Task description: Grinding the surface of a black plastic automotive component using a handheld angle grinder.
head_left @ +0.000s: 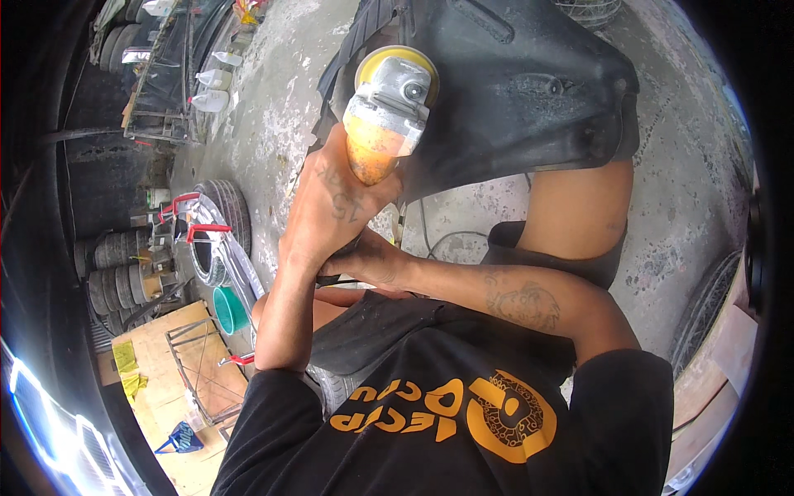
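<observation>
My left hand [343,194] wraps round the orange body of an angle grinder [376,136], just behind its scuffed grey metal head. A round disc with a yellow rim [370,66] shows under that head, at the left edge of a large black moulded panel [513,91], dusty and scuffed. Whether the disc touches the panel is hidden. Below the left wrist, my right hand [372,263] closes round the grinder's dark rear end, with its fingers partly hidden. The panel lies over my bare right knee [575,207].
Left on the concrete floor are a tyre [227,211], a metal stand with red parts [211,231], a green bucket [230,310] and white jugs [211,101]. Stacked tyres [116,285] stand further left. A dark cable [455,236] loops beneath the panel. Another tyre [707,310] is at right.
</observation>
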A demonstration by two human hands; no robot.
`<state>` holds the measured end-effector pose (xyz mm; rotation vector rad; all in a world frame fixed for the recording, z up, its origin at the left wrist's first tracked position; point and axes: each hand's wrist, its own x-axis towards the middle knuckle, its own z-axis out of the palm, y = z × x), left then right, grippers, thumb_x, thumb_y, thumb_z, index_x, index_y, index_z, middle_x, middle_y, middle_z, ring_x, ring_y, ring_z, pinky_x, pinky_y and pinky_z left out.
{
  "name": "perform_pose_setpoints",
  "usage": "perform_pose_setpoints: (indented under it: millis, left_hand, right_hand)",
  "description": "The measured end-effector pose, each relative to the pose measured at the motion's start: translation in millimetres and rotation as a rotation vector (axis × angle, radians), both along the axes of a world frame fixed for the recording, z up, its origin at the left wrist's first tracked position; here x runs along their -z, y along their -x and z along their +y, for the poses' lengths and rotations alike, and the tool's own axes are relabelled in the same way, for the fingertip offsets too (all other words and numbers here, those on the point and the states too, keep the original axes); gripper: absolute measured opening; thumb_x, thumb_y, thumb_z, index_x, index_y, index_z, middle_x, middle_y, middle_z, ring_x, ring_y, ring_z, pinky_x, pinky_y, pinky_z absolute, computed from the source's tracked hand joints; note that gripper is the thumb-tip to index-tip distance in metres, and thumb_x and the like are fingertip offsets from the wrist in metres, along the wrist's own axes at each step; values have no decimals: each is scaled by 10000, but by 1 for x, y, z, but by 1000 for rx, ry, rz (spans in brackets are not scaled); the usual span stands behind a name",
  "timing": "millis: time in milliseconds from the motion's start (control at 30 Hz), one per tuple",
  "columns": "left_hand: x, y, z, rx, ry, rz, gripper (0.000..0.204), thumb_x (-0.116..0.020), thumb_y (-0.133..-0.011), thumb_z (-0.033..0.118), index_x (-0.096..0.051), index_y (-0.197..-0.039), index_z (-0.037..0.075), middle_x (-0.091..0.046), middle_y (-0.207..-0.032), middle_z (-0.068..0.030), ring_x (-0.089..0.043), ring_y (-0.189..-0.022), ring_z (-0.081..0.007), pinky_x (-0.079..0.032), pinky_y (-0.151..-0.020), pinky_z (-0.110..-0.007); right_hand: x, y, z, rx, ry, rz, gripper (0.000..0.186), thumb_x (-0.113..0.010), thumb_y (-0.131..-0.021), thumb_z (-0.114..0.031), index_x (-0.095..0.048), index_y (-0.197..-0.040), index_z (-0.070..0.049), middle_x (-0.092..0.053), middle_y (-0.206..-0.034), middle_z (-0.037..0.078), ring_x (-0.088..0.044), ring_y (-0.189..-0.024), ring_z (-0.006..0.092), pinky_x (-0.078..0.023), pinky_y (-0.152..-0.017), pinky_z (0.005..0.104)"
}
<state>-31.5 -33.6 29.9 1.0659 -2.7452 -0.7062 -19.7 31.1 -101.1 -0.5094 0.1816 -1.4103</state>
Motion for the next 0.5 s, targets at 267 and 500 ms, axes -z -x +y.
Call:
perform_pose_setpoints:
  millis: [267,500]
  left_hand:
    - [1,0,1,2,-5,-8,489,-780,-779,157,-593,-1187,-38,-740,-956,-266,-744,-928,-435,-575,-811,-457]
    - [3,-2,-2,-5,-18,8,509,-767,-770,145,-595,-1212,-40,-743,-951,-259,-750,-925,-419,-579,-822,-438]
  right_hand:
    - [5,-2,-2,-20,1,12,751,-886,-830,-220,-478,-1437,-49,-628,-1331,46,-603,-1263,169,-489,-1084,347]
    - [9,-4,-5,-11,8,15,722,-870,-838,-197,-485,-1433,-60,-624,-1337,44,-599,-1260,166,-486,-1085,356]
